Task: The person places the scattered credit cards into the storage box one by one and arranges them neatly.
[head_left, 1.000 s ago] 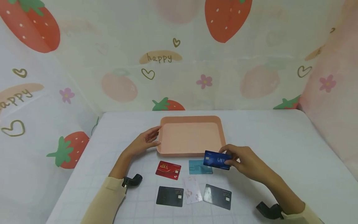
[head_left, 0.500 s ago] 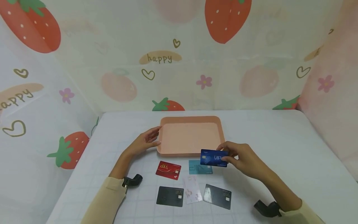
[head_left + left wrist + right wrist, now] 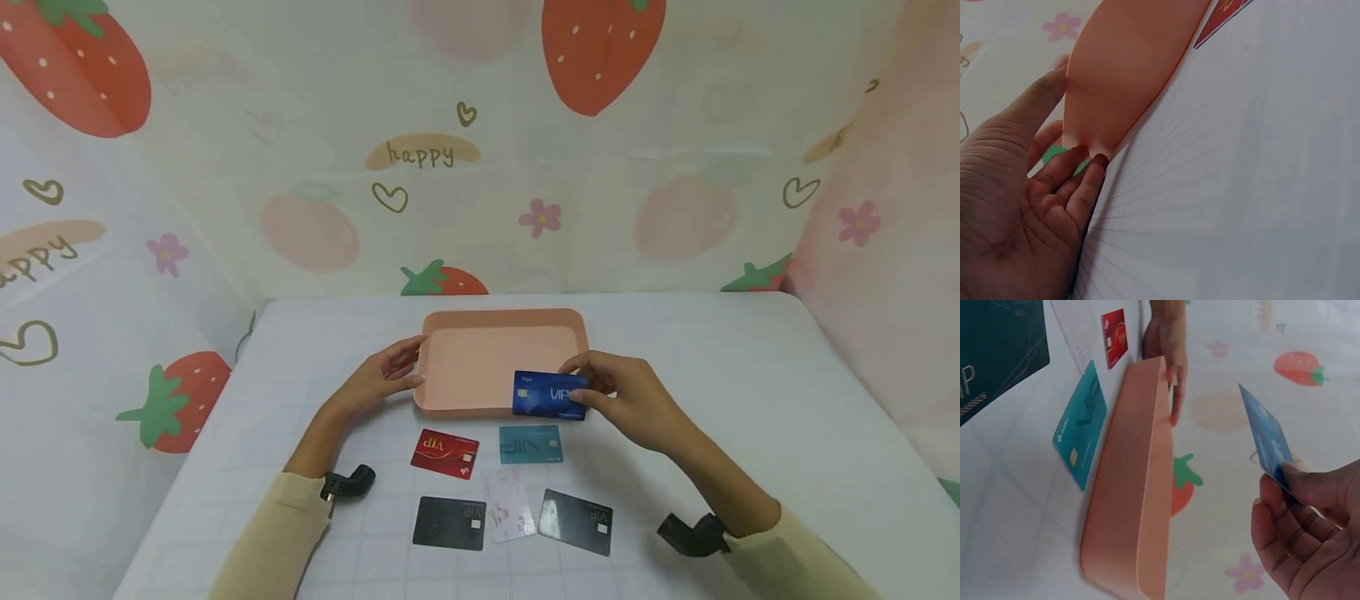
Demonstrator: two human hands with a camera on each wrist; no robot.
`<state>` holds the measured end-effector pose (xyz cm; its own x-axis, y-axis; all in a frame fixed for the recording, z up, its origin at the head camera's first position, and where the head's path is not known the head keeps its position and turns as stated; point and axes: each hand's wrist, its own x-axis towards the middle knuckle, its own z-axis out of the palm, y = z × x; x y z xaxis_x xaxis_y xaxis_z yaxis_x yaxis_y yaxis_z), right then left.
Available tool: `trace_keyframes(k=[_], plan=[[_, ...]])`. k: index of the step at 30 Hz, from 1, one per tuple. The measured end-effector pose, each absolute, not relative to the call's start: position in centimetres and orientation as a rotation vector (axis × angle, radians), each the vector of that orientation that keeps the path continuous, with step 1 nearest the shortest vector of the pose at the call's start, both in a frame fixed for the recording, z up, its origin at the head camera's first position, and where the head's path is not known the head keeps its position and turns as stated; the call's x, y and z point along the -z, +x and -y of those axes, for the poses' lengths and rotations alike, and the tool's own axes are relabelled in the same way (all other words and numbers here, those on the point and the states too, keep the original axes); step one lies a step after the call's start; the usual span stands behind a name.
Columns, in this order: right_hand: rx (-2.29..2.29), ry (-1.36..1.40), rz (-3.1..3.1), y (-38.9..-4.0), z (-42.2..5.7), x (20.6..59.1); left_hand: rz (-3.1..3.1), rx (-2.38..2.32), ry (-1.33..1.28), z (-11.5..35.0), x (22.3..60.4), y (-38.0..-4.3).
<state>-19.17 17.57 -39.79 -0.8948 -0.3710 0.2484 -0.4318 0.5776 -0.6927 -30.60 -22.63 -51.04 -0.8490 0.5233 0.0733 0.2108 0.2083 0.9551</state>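
Note:
A blue VIP card point(image 3: 540, 394) is pinched at its right end between the thumb and fingers of my right hand point(image 3: 632, 400). It overlaps the near right part of the peach tray point(image 3: 465, 358) in the head view; the right wrist view shows the blue card point(image 3: 1266, 434) raised above the tray's rim point(image 3: 1155, 425). My left hand point(image 3: 377, 377) touches the tray's left end, thumb and fingertips spread against the wall point(image 3: 1129, 62). Just in front of the tray lie a red VIP card point(image 3: 445, 454) and a teal VIP card point(image 3: 531, 445).
Nearer the front of the white table point(image 3: 697, 367) lie a black card point(image 3: 449, 523), a pale patterned card point(image 3: 508, 506) and a dark grey card point(image 3: 575, 522). Strawberry-print cloth point(image 3: 600, 167) hangs behind and along the sides.
My right hand has carried the blue card left and away from me, from over the teal card to over the tray's near edge. The left hand keeps its place at the tray.

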Motion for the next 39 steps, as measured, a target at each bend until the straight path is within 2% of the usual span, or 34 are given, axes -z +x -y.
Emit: trace_keyframes(k=[18, 39], plan=[[-1.398, 0.666, 2.729, -23.8, -15.2, 38.9, -2.232, -1.675, 0.649, 22.4, 51.2, -30.7], [-1.497, 0.576, 2.817, -27.1, -12.3, 38.5, -2.219, -1.704, 0.658, 22.9, 51.2, -30.4]])
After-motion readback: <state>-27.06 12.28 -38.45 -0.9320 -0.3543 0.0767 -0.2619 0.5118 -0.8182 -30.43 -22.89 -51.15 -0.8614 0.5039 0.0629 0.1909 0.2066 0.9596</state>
